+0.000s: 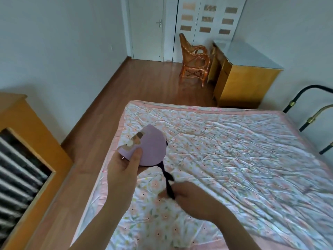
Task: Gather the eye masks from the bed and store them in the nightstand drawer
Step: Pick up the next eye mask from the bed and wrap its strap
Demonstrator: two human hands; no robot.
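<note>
A lilac eye mask (150, 148) with a dark underside is held up over the left part of the bed (243, 150). My left hand (124, 170) grips its lower left edge, thumb on top. A black strap (168, 184) hangs down from the mask. My right hand (191, 197) is closed on the strap's lower end, just above the floral sheet. At the left edge stands the wooden nightstand (27, 134), its open drawer (19, 175) showing dark striped contents.
A strip of wooden floor (100, 98) runs between the nightstand and the bed. A wicker chair (194, 60) and a yellow desk (241, 73) stand at the far wall by the doors. A metal bed rail (317, 112) rises at the right.
</note>
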